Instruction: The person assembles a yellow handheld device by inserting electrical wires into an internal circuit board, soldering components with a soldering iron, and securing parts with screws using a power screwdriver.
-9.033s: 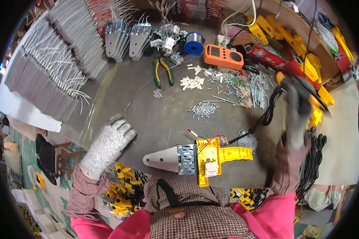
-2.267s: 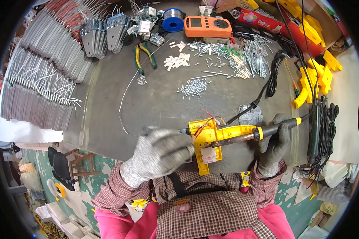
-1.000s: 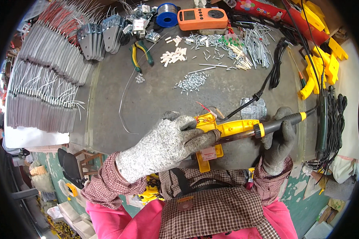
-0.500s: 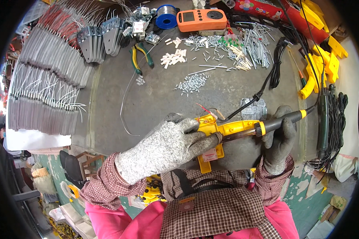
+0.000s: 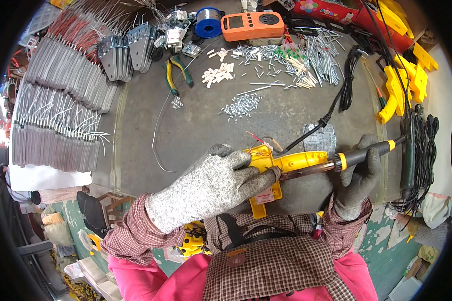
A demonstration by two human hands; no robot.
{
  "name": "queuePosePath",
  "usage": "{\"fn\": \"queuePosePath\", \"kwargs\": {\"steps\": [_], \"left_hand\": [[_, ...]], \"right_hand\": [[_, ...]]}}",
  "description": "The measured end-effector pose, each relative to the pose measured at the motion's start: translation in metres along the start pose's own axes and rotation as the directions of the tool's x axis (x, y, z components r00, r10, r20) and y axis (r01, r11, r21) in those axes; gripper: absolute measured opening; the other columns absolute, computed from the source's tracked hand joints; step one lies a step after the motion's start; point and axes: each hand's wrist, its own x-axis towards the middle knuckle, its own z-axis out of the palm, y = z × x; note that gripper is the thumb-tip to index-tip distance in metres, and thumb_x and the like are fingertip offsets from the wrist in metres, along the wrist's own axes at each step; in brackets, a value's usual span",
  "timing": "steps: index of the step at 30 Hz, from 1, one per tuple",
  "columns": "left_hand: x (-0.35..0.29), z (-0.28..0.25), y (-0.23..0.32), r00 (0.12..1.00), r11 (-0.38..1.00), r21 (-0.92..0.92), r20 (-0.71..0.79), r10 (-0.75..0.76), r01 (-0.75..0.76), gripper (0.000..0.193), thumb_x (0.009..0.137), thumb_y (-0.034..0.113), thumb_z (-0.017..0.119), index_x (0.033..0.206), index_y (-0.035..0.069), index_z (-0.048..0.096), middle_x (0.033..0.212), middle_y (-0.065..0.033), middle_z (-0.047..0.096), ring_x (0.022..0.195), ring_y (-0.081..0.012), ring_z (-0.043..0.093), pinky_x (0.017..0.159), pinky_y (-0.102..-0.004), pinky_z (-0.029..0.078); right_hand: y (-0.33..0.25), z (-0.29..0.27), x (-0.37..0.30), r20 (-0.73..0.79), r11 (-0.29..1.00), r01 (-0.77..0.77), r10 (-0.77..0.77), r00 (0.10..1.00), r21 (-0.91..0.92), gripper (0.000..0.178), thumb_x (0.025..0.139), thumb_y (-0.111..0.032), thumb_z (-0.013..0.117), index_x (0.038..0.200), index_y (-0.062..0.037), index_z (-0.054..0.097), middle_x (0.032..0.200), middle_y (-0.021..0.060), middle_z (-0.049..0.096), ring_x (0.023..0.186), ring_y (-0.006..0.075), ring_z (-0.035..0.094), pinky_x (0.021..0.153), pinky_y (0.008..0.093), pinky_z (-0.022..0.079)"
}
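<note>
My left hand (image 5: 206, 185), in a grey-speckled glove, grips a yellow plastic housing shell (image 5: 301, 161) at the table's near edge. Red wires (image 5: 257, 136) stick up from the shell, and a black cord (image 5: 306, 134) runs from it. Gloved too, my right hand (image 5: 359, 175) is closed around the black handle of a soldering iron (image 5: 359, 158) with yellow bands. The iron's dark metal barrel slants across the shell toward my left fingertips, which hide its tip. A grey mould-like metal block (image 5: 320, 138) lies just beyond the shell.
Small screws (image 5: 241, 105), pale connector pieces (image 5: 218, 74) and green-yellow pliers (image 5: 177, 75) lie farther back. An orange meter (image 5: 252, 26) and a solder spool (image 5: 208, 23) stand at the back. Rows of grey strips with wires (image 5: 58, 145) fill the left; yellow shells (image 5: 399, 90) lie right.
My right hand and the soldering iron have shifted slightly to the right, drawing the barrel a little away from my left fingers. The left hand and the yellow shell are nearly still.
</note>
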Motion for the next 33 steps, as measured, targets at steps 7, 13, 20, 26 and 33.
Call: {"fn": "queuePosePath", "kwargs": {"steps": [7,13,20,26,33], "left_hand": [[0.0,-0.0004,0.0013,1.0,0.999,0.035,-0.019,0.012,-0.011,0.052,0.084,0.024,0.059,0.135,0.016,0.055,0.109,0.0013,0.064,0.103,-0.0196,0.06,0.084,-0.0392,0.051],[0.0016,-0.0032,0.0035,1.0,1.0,0.022,0.004,0.001,-0.001,0.05,0.085,0.024,0.059,0.134,0.016,0.055,0.109,0.0023,0.065,0.104,-0.0188,0.06,0.085,-0.0381,0.051],[0.0039,-0.0071,0.0053,1.0,0.995,0.094,0.005,0.015,-0.016,0.048,0.086,0.024,0.06,0.133,0.016,0.057,0.109,0.0022,0.065,0.104,-0.0172,0.06,0.087,-0.0378,0.051],[0.0038,-0.0083,0.0055,1.0,0.994,0.11,0.015,0.021,-0.022,0.047,0.086,0.022,0.059,0.132,0.015,0.057,0.107,0.0027,0.065,0.104,-0.0171,0.06,0.086,-0.0376,0.05],[0.0035,-0.0094,0.0057,0.999,0.993,0.114,-0.016,0.038,-0.036,0.046,0.085,0.022,0.059,0.131,0.015,0.058,0.104,0.0027,0.065,0.101,-0.0172,0.061,0.085,-0.0375,0.051]], "right_hand": [[-0.001,0.0032,0.0,-0.03,1.0,-0.007,0.007,1.0,0.001,0.027,0.098,-0.032,0.05,0.094,-0.0053,0.048,0.049,0.0013,0.044,0.035,0.0088,0.034,0.035,0.0238,0.025],[-0.001,0.0049,-0.0006,-0.047,0.999,-0.013,0.011,0.999,-0.046,0.03,0.097,-0.034,0.051,0.092,-0.0044,0.048,0.049,0.0008,0.044,0.035,0.0082,0.034,0.035,0.0237,0.026],[0.0001,0.0046,-0.0006,0.029,0.998,-0.003,0.005,1.0,-0.058,0.026,0.1,-0.032,0.05,0.096,-0.0065,0.047,0.047,-0.0008,0.044,0.034,0.0068,0.032,0.036,0.0219,0.025],[-0.0005,0.0081,-0.0036,-0.027,0.997,-0.037,0.036,0.999,-0.067,0.026,0.099,-0.031,0.052,0.096,-0.0066,0.046,0.048,-0.0009,0.044,0.035,0.0065,0.034,0.036,0.0214,0.026],[0.001,0.006,-0.0033,-0.022,0.996,-0.031,0.029,0.999,-0.086,0.025,0.099,-0.032,0.052,0.096,-0.007,0.046,0.048,-0.0009,0.044,0.035,0.0066,0.034,0.036,0.0213,0.026]]}}
